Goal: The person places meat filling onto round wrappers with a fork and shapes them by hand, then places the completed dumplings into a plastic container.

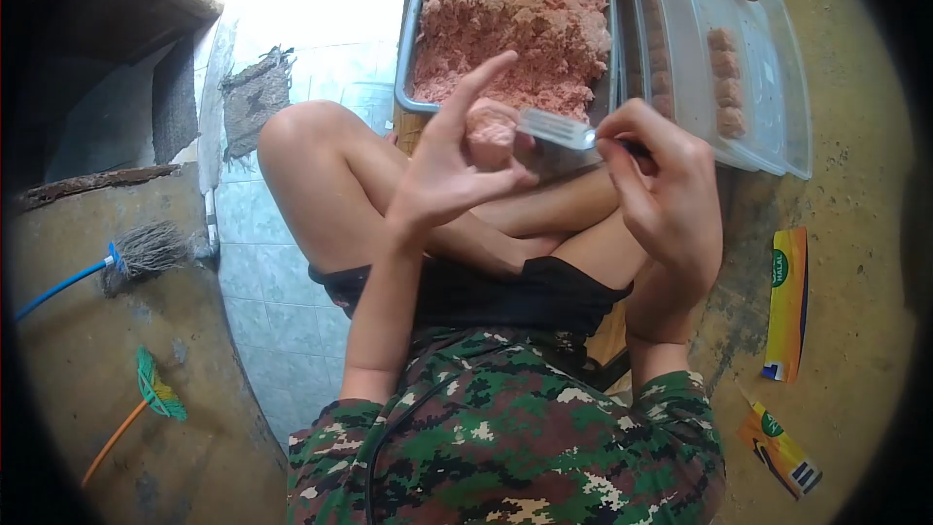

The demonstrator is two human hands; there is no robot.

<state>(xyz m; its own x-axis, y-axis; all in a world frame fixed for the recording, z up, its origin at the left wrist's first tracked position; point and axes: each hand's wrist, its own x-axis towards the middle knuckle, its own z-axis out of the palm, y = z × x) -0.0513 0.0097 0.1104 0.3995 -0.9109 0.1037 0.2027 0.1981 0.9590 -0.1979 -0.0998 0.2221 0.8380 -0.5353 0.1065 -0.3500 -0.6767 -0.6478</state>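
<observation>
A small lump of pink minced meat [491, 139] sits in my left hand [442, 156], which cups it with the thumb and one finger stretched out around it. My right hand [666, 175] pinches the handle of a flat, slotted metal utensil [556, 128]; its head points left and reaches the side of the lump. Whether it is a fork or a small spatula I cannot tell. Just beyond both hands stands a grey-blue tub [403, 68] heaped with pink ground meat [520, 24].
At the upper right is a clear plastic container [777, 126] with rows of shaped meat pieces [727, 83]. Yellow packets [785, 301] lie on the floor at right. A mop [146, 253], a green broom head [160, 384] and a grey rag [255, 97] are at left.
</observation>
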